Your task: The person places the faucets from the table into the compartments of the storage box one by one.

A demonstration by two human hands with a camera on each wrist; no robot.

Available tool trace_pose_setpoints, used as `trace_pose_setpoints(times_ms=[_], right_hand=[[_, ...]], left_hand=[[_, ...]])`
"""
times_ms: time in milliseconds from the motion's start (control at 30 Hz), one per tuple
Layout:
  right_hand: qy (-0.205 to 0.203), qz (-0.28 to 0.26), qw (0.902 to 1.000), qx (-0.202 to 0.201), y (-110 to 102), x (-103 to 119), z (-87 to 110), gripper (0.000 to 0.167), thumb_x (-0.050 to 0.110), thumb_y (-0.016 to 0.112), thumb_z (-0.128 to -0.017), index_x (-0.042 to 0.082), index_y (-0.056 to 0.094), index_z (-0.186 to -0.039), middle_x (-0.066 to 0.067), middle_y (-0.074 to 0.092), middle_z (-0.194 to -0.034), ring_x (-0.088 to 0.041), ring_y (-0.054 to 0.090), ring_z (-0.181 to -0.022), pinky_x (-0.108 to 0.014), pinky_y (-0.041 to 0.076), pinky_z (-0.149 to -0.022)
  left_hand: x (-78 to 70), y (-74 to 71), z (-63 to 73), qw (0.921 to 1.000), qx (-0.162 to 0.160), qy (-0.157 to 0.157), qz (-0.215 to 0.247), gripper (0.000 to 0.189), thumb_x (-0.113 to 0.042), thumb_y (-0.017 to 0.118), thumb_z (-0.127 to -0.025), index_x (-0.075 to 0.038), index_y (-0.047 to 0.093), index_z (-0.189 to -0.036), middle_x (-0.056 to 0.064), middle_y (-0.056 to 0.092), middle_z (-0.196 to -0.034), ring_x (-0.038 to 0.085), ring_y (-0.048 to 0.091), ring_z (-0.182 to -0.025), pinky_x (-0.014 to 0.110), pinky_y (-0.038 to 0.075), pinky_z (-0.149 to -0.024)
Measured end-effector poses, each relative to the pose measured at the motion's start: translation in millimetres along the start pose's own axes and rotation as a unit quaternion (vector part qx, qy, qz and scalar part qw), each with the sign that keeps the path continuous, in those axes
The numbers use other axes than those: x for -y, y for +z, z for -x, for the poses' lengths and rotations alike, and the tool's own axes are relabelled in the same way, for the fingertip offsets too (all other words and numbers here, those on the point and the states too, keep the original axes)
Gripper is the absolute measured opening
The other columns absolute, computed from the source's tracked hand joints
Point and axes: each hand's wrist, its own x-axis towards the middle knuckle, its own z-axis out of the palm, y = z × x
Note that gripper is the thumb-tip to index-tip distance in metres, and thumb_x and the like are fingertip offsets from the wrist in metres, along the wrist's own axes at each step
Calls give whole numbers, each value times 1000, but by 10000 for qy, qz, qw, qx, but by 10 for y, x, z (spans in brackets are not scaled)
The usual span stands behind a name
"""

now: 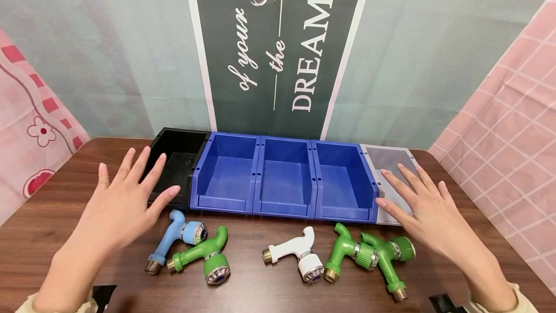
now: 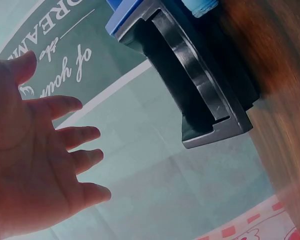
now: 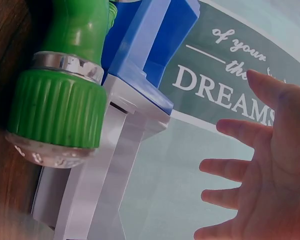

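My left hand (image 1: 126, 202) hovers with spread fingers above the table, in front of the black bin (image 1: 175, 168), holding nothing. On the other side my right hand (image 1: 427, 206), fingers also spread and holding nothing, is over the front of the grey bin (image 1: 391, 158). Below the left hand lie a blue tap (image 1: 171, 238) and a green tap (image 1: 201, 250), close together. A white tap (image 1: 295, 248) lies near the middle. Two more green taps lie side by side at the right, one (image 1: 345, 245) partly against the other (image 1: 388, 260). In the right wrist view a green tap's knob (image 3: 57, 107) looms close.
Three blue bins (image 1: 230, 168) stand in a row between the black and grey ones along the back of the wooden table (image 1: 247, 289). A printed cloth (image 1: 139, 52) hangs behind them. Pink cloths (image 1: 517, 95) hang at both sides.
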Motion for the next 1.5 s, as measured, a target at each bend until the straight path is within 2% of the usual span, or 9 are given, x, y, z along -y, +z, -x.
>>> trace_pose_setpoints(times_ms=[367,500,600,767,933,1033,1233,1467,1500], right_hand=[[-117,-48,9999,-72,19,-35,13,62,44,54,-89,16,35,-141,-22,28,-143,-28,-2,-137,-66,-5,-99],[-133,-157,9998,-83,27,-74,25,61,42,55,-89,16,35,-141,-23,29,-142,-33,2,-137,-67,-3,-99],[-137,-249,9995,-124,26,-109,27,59,40,57,-89,14,39,-139,-24,32,-139,-41,12,-134,-69,5,-97],[-219,-336,9985,-367,30,-166,18,54,35,61,-86,9,47,-132,-26,42,-130,-50,33,-119,-69,27,-84],[-235,-689,9959,-537,12,-230,0,50,28,65,-85,1,51,-125,-27,49,-120,-49,41,-110,-62,32,-83],[-120,-734,9951,-649,-27,-296,-17,47,25,67,-83,-2,54,-119,-27,55,-113,-47,46,-104,-57,35,-80],[372,-624,9948,-714,-102,-497,-50,42,26,69,-81,-2,59,-111,-23,63,-90,-38,58,-78,-46,41,-60],[775,-694,9931,-537,-118,-735,-77,36,24,67,-83,-4,61,-104,-22,64,-84,-38,59,-79,-46,40,-62],[812,-706,9929,-515,-117,-771,-82,35,24,67,-83,-4,61,-104,-22,65,-85,-31,60,-77,-43,40,-62]], left_hand=[[26,11,5,9998,162,-84,113,70,-53,36,-93,-3,27,-142,28,16,-144,41,1,-134,69,-1,-96],[35,10,9,9996,216,-88,171,70,-53,36,-94,-3,27,-142,28,17,-144,42,3,-134,69,0,-97],[41,1,10,9993,267,-110,247,69,-53,35,-94,-5,26,-143,28,18,-144,44,6,-133,68,3,-97],[42,-21,14,9984,352,-195,391,66,-52,34,-95,-9,26,-144,29,23,-141,47,15,-130,69,13,-95],[47,-34,17,9970,527,-262,496,65,-53,34,-94,-9,29,-143,29,27,-139,48,21,-127,69,20,-92],[58,-37,22,9959,654,-340,519,64,-53,33,-94,-10,31,-142,28,30,-138,47,25,-125,70,27,-85],[80,-30,40,9947,731,-407,604,63,-53,35,-94,-10,37,-139,26,38,-134,47,35,-119,68,34,-77],[135,-2,74,9944,693,-407,684,64,-53,44,-91,-5,42,-135,29,46,-125,50,45,-108,65,37,-77],[148,6,82,9940,709,-428,712,65,-53,44,-91,-5,43,-134,29,46,-124,50,45,-107,65,37,-77]])
